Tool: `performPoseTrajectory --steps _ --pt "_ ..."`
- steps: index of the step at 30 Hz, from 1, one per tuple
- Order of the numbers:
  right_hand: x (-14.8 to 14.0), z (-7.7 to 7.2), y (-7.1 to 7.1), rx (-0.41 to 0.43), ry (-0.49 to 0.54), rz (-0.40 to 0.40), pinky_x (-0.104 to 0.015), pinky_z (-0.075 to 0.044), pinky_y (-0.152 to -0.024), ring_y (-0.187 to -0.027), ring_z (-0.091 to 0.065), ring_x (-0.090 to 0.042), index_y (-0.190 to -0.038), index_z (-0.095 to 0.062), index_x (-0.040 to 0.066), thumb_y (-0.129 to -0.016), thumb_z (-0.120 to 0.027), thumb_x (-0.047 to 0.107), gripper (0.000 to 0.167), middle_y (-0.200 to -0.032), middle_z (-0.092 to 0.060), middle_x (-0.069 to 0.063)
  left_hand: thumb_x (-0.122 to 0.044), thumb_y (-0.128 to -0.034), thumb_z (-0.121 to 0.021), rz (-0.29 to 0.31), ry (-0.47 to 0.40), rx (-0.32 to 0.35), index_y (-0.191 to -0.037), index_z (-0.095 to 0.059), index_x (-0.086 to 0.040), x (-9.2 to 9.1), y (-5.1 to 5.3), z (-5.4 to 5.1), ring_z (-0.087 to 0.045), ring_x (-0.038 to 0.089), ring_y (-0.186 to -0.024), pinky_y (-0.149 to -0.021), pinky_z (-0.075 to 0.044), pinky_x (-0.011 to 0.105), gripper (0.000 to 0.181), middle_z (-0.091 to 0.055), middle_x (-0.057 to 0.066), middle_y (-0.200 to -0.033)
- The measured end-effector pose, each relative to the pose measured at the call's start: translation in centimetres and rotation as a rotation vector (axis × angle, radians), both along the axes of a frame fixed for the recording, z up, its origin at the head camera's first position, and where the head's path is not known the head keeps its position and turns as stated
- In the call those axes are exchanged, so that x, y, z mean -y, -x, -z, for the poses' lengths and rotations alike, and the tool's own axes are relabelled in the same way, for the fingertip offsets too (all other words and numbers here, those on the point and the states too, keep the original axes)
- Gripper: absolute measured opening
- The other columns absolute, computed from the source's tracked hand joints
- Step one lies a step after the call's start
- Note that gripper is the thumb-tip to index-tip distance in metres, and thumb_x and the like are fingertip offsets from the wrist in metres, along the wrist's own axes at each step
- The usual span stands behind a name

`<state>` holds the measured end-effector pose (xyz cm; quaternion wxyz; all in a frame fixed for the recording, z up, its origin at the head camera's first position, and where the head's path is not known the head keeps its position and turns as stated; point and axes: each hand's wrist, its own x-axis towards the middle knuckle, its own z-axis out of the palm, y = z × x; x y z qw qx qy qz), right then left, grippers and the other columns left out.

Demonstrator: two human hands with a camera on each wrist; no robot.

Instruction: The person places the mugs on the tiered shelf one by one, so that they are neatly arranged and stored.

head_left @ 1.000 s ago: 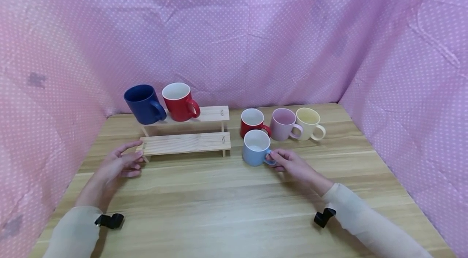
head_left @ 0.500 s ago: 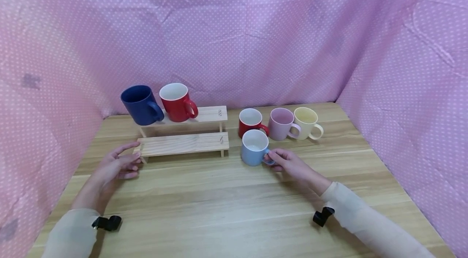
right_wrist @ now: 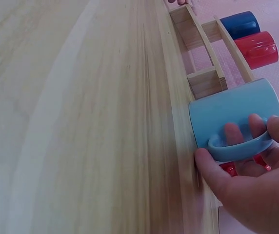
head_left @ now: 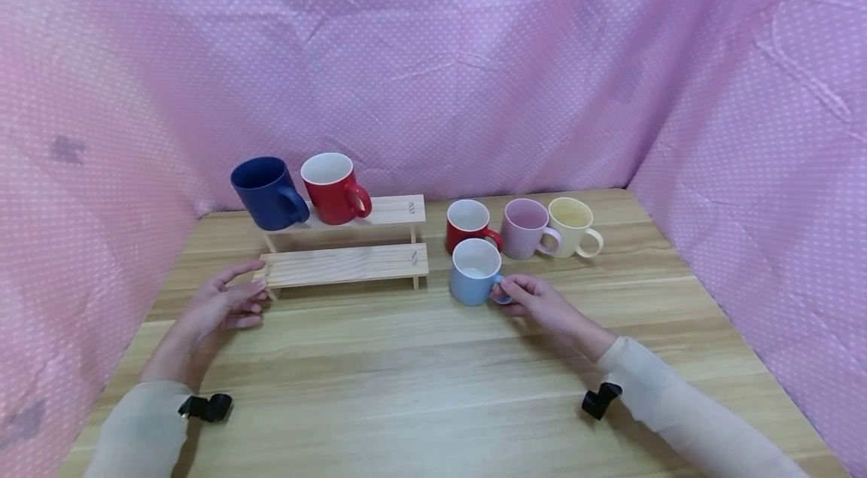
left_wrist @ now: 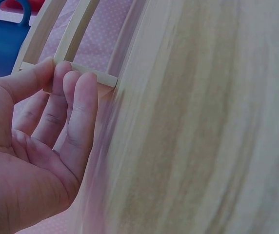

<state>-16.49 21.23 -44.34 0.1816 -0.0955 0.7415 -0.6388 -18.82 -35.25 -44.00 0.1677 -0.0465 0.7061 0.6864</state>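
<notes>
My right hand (head_left: 542, 306) pinches the handle of the light blue mug (head_left: 471, 284), which stands upright on the table in front of a smaller red mug (head_left: 457, 237). In the right wrist view, fingers of that hand pass through the handle of the blue mug (right_wrist: 232, 114). My left hand (head_left: 215, 306) pinches the left end of the lower wooden shelf (head_left: 345, 266). The left wrist view has the thumb and fingertips of the left hand (left_wrist: 47, 131) against the wooden frame (left_wrist: 108, 79). A navy mug (head_left: 266, 199) and a red mug (head_left: 333, 196) stand on the upper shelf (head_left: 393, 211).
A pink mug (head_left: 521, 233) and a yellow mug (head_left: 565, 233) stand side by side to the right of the smaller red mug. Pink dotted cloth (head_left: 433, 71) hangs behind the wooden table (head_left: 393, 388) and along both its sides.
</notes>
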Motion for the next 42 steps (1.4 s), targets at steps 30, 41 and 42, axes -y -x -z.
performPoseTrajectory --steps 30,41,42 --pt "-0.4 -0.4 -0.3 0.064 0.162 0.097 -0.039 -0.052 -0.102 -0.117 -0.062 -0.027 -0.12 -0.058 -0.012 -0.11 -0.049 0.02 0.034 -0.115 -0.066 -0.016 -0.019 -0.1 -0.068 0.004 -0.014 -0.006 -0.14 -0.052 -0.028 -0.2 -0.1 -0.2 -0.068 0.013 -0.077 -0.071 -0.064 0.038 0.044 -0.073 0.0 -0.094" --pt "-0.1 -3.3 -0.6 -0.039 0.152 0.049 -0.051 -0.048 -0.104 -0.112 -0.063 -0.02 -0.124 -0.053 -0.017 -0.11 -0.048 0.019 0.039 -0.113 -0.065 -0.013 -0.017 -0.1006 -0.067 0.005 -0.04 0.006 -0.14 -0.052 -0.028 -0.2 0.1 -0.1 -0.068 0.013 -0.074 -0.069 -0.064 0.037 0.043 -0.074 0.002 -0.093" --pt "-0.1 -3.7 -0.5 -0.046 0.154 0.04 -0.05 -0.049 -0.104 -0.113 -0.063 -0.02 -0.123 -0.053 -0.016 -0.11 -0.048 0.02 0.039 -0.113 -0.065 -0.013 -0.017 -0.1006 -0.067 0.004 -0.042 0.007 -0.14 -0.052 -0.028 -0.2 0.1 -0.1 -0.068 0.013 -0.074 -0.069 -0.064 0.037 0.043 -0.074 0.002 -0.093"
